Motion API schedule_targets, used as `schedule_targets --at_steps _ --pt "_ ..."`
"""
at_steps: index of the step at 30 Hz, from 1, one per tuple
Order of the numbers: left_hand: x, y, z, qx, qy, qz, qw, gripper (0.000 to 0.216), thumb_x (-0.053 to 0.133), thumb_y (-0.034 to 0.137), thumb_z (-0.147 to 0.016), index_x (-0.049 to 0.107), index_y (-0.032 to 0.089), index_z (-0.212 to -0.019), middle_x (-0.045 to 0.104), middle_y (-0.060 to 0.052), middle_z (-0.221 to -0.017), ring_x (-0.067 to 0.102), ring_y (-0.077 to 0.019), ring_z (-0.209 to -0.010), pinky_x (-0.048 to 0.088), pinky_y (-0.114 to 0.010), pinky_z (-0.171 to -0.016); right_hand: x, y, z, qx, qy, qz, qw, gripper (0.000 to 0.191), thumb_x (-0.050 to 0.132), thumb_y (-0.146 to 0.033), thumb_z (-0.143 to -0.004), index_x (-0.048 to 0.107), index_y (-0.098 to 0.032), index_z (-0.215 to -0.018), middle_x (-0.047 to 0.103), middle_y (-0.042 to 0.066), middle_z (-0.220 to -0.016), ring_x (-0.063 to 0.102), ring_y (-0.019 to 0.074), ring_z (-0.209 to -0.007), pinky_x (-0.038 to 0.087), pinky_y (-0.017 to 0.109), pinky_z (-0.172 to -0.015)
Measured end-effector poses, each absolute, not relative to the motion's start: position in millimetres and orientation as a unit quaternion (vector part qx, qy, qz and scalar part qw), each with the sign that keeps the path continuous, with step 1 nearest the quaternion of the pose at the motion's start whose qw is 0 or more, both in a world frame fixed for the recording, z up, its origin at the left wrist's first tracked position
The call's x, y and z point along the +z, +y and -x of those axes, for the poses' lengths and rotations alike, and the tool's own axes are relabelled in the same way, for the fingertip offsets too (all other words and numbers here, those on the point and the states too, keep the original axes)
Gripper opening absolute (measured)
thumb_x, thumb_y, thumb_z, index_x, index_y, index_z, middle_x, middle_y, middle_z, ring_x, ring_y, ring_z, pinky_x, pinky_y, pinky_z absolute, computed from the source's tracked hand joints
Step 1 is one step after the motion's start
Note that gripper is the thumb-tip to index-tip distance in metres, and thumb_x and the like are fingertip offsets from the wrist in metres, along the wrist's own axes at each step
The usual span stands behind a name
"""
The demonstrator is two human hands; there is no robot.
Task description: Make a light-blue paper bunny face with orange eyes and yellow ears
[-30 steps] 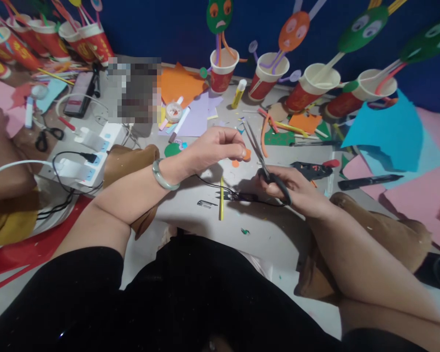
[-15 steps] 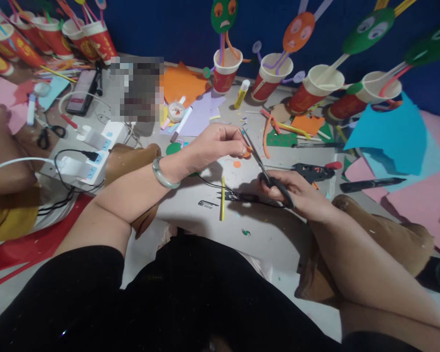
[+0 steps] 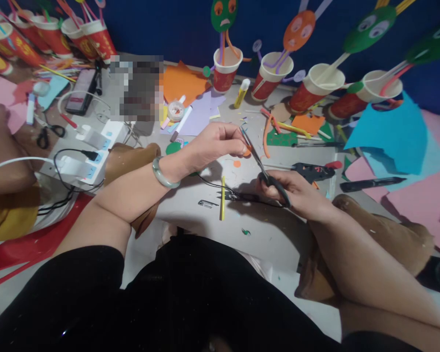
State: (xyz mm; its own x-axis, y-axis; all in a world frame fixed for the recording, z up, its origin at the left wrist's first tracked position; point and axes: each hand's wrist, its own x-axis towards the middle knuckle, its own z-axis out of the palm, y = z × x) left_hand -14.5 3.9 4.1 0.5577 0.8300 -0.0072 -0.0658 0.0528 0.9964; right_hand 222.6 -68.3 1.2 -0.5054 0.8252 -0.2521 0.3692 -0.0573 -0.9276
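My left hand [image 3: 222,142] pinches a small orange paper piece [image 3: 247,151] between thumb and fingers, mostly hidden by them. A pair of black-handled scissors [image 3: 257,157] is in my right hand [image 3: 291,193], its blades pointing up and left past the orange piece. Whether the blades touch the paper I cannot tell. On the table below lie an orange paper circle [image 3: 236,164], a yellow stick [image 3: 223,198] and a pair of dark thread snips [image 3: 238,196]. A green round piece [image 3: 173,148] rests partly behind my left wrist.
Red paper cups [image 3: 228,71] with paper-faced figures line the back by a blue partition. A glue stick [image 3: 242,93], a wire stripper [image 3: 311,172] and blue paper [image 3: 392,132] lie around. A power strip [image 3: 104,146] with cables and another person's arm [image 3: 7,146] are at left.
The scissors' handles have drawn slightly together and shifted a little left in my right hand. My left hand stays almost still with the orange piece.
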Motion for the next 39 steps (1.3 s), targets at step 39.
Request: schedule_targets --at_steps 39 --pt "-9 23 23 0.186 0.439 -0.793 0.379 0.010 0.069 0.019 -0.081 0.067 0.017 -0.071 0.069 -0.002 -0.076 0.060 -0.0119 -0.072 0.046 -0.031 -0.072 -27 -52 -211 0.494 -0.487 0.437 0.572 0.061 0.080 -0.076 -0.074 0.055 -0.022 -0.060 0.051 -0.003 -0.057 0.045 0.0120 -0.053 0.030 0.034 -0.059"
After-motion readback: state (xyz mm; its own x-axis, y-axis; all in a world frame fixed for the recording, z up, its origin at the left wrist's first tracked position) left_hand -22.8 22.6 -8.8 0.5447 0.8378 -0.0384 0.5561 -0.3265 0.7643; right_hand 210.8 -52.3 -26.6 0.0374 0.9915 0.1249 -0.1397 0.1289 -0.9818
